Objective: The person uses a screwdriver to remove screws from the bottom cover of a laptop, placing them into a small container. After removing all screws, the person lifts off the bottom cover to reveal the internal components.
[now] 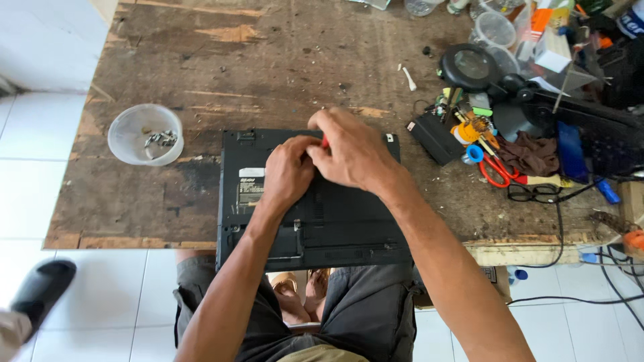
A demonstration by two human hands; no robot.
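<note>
Black plastic laptop (335,221), underside up, lies at the near edge of the worn brown wooden table (268,60), its front overhanging the person's lap.

Left hand (287,171): rests on the laptop base, left of centre, fingers curled in toward the right hand. Whether it pinches anything cannot be told; fingertips are hidden.

Right hand (352,151): over the laptop's rear middle, closed in a fist around a red-handled tool (325,141), of which only a small red part shows between the two hands. Tip is hidden against the base. The hands touch each other.

Relative to the laptop:
- Left, near: round translucent plastic bowl (144,134) holding small metal screws (161,139).
- Right, just beside: black rectangular block (435,137).
- Further right: red-handled scissors (495,171), dark brown cloth (533,153), black-framed glasses (533,194).
- Rear right: round black-rimmed magnifier (471,66).
</note>
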